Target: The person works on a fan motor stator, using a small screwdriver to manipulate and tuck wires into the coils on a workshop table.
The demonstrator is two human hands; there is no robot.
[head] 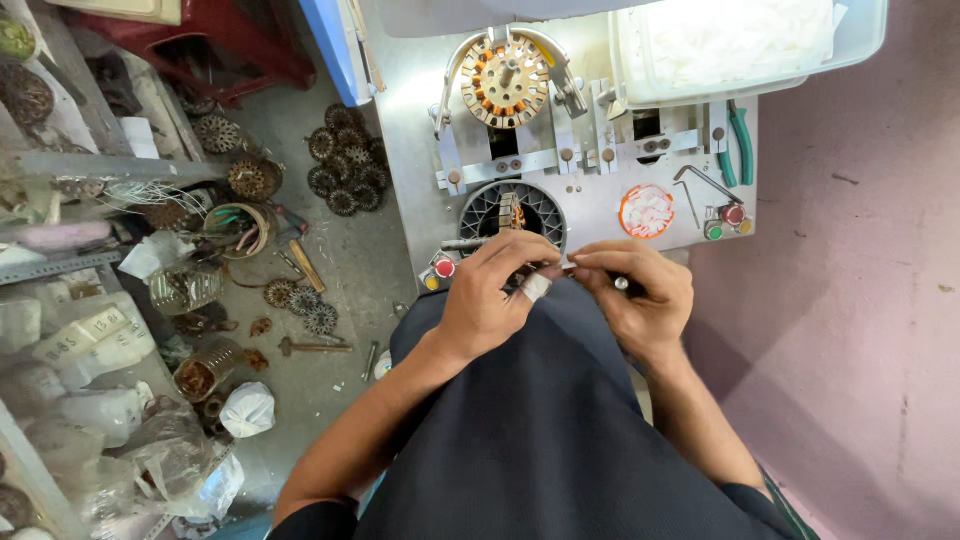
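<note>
A thin metal pin (pixel 560 266) is pinched between the closed left hand (pixel 490 295) and right hand (pixel 635 295) beside the stator (pixel 512 212) on the tabletop (pixel 600 205)

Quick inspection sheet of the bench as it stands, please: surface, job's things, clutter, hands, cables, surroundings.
Surface: grey metal machine table, with push buttons at its front corners.
Job's things: wound stator clamped at the top; round slotted fixture just ahead of the hands.
Clutter: green-handled pliers, bent wire hook, clear tub of white pieces.
Hands: left hand and right hand close together at the table's front edge, pinching something small; a left finger is taped.
Cables: loose wire coils on the floor.
Surroundings: stator stacks on the floor, bagged parts on the left, pink wall on the right.
</note>
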